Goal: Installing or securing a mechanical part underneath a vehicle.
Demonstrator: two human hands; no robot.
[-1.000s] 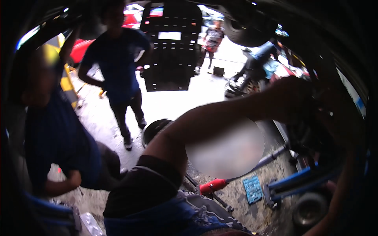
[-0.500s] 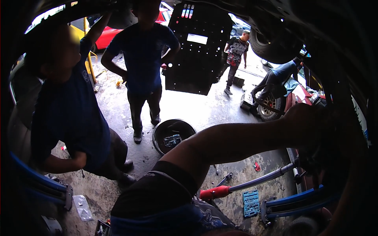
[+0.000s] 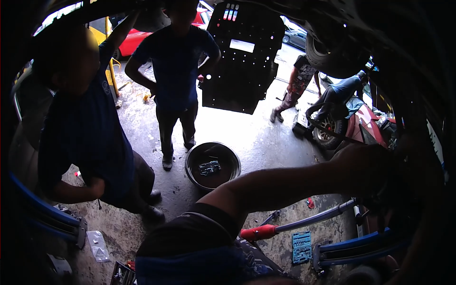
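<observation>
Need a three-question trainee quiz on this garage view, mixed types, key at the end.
1. True or false: the wearer's left hand is on the left side of the picture.
2. What lies inside the round tub?
A) a red cloth
B) a small metal-looking part
C) a wheel
3. Fill in: in the picture, the blue tool case lies to the ____ of the red handle.

Key: 1. False, it reaches across to the right side. 2. B. 3. right.
</observation>
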